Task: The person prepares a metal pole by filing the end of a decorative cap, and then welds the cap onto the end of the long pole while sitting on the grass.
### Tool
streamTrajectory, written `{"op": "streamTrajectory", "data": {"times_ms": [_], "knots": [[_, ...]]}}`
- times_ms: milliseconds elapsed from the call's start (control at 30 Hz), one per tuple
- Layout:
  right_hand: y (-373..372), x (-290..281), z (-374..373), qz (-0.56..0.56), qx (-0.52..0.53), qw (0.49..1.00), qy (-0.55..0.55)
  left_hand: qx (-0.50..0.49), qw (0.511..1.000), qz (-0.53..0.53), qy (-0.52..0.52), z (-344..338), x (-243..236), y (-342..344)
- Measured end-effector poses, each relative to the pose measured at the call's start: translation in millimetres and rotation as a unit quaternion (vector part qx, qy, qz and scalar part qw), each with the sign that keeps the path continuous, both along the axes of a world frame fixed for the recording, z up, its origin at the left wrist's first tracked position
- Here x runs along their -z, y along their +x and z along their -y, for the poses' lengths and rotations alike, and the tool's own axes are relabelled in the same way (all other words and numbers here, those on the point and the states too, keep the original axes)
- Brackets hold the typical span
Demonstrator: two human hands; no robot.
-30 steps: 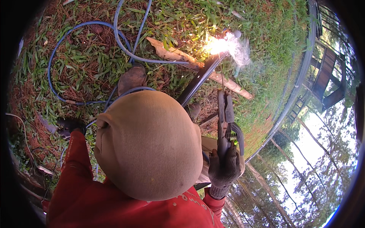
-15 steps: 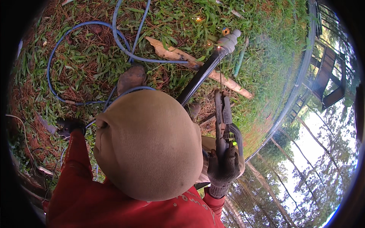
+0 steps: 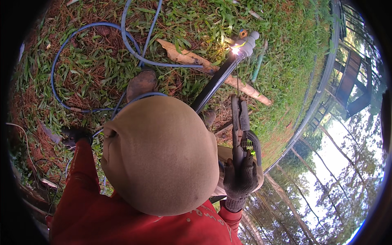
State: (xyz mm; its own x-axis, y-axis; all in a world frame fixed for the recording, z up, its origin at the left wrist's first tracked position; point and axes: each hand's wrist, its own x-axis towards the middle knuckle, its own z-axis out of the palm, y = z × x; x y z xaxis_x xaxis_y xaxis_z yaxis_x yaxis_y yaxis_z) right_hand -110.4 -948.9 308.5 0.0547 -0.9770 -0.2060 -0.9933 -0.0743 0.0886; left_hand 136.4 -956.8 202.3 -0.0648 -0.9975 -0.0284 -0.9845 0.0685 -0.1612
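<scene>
My right hand [image 3: 240, 175], in a dark knit glove, is closed round a welding electrode holder [image 3: 240, 126]. A thin welding electrode [image 3: 237, 75] runs from its jaws to a bright arc [image 3: 236, 50]. That arc burns where a black metal tube [image 3: 216, 83] meets a grey, rounded end piece [image 3: 248, 44]. The tube rests over a wooden stick [image 3: 245, 87]. Out to the left, my left hand [image 3: 76, 134] wears a dark glove; it is low near the grass, and its fingers are too dark to make out. A large beige cloth-covered dome [image 3: 159, 155] hides the middle.
Blue hose [image 3: 87, 26] loops over the grass at the left. A brown boot [image 3: 141, 85] stands beside it, and another boot tip [image 3: 208, 117] shows by the tube. A green piece [image 3: 258, 65] lies right of the end piece. Trees and a dark wooden structure [image 3: 350, 77] stand at right.
The small glow at the electrode tip has grown into a bright arc lighting the end piece and nearby grass. My right hand and the holder have barely shifted; my left hand stays in place.
</scene>
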Motion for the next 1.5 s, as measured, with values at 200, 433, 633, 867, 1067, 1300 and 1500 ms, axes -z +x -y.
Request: {"op": "streamTrajectory", "data": {"times_ms": [200, 433, 633, 867, 1067, 1300, 1500], "knots": [[0, 2, 1, 0.019, 0.022, 1.0, -0.001, -0.042, 0.987, -0.131, 0.084, -6, -23, -11], [3, 3, 3, -0.005, 0.005, 1.0, 0.001, -0.016, 0.999, -0.035, 0.0, -27, 11, -2], [6, 1, 1, -0.008, 0.026, 1.0, 0.015, -0.002, 0.999, -0.036, 0.001, -22, 7, 4], [3, 1, -4, 0.001, 0.057, 0.998, 0.026, 0.002, 0.997, -0.048, 0.065, 2, -33, 6], [4, 1, -4, -0.019, 0.052, 0.998, 0.013, -0.028, 0.983, -0.061, 0.172, 11, -45, 1], [7, 1, -3, -0.008, 0.065, 0.998, 0.014, 0.017, 0.998, -0.056, -0.032, -5, 2, 6], [6, 0, -3, -0.01, 0.069, 0.997, 0.023, -0.017, 0.99, -0.105, 0.088, 10, -42, -1]]}}
